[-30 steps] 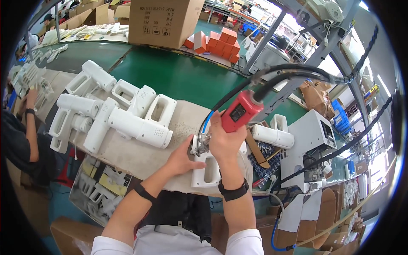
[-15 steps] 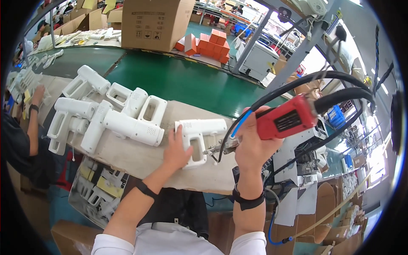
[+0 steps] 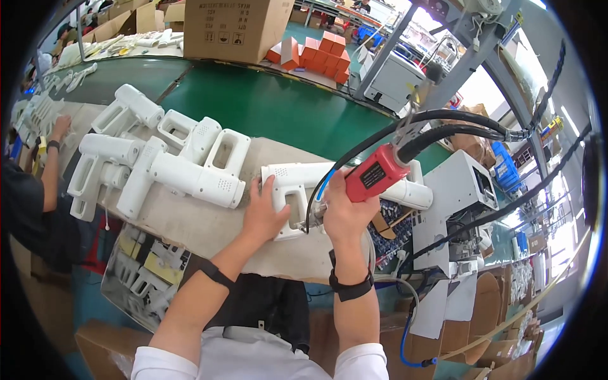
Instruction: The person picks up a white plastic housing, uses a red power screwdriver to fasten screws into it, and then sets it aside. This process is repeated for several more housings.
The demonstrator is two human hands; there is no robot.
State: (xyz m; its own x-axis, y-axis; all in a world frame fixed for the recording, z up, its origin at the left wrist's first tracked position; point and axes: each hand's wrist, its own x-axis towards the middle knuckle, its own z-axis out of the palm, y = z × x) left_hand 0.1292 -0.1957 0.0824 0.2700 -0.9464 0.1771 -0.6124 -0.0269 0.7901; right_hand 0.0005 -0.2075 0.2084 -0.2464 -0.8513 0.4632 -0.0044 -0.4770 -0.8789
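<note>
On the cardboard-covered bench before me lies a white gun-shaped plastic housing (image 3: 292, 173) with a looped handle. My left hand (image 3: 261, 212) grips it at its left side, fingers closed against the body and handle. My right hand (image 3: 347, 216) is wrapped round a red power screwdriver (image 3: 378, 172) with a black cable and a blue hose piece. Its metal tip (image 3: 316, 214) points left, over the handle of the housing; whether it touches cannot be made out. Part of the housing is hidden behind my right hand. A second white housing (image 3: 411, 194) shows just right of the tool.
Several similar white housings (image 3: 196, 180) lie piled to the left. A green conveyor belt (image 3: 253, 98) runs behind the bench, with a large carton (image 3: 234, 31) and orange boxes (image 3: 326, 56) beyond. A co-worker's arm (image 3: 50, 171) reaches in at far left. A white machine (image 3: 465, 183) stands right.
My right hand has brought the screwdriver leftward, its tip now over the handle. The second housing on the right has come into sight. My left hand stays on the housing.
</note>
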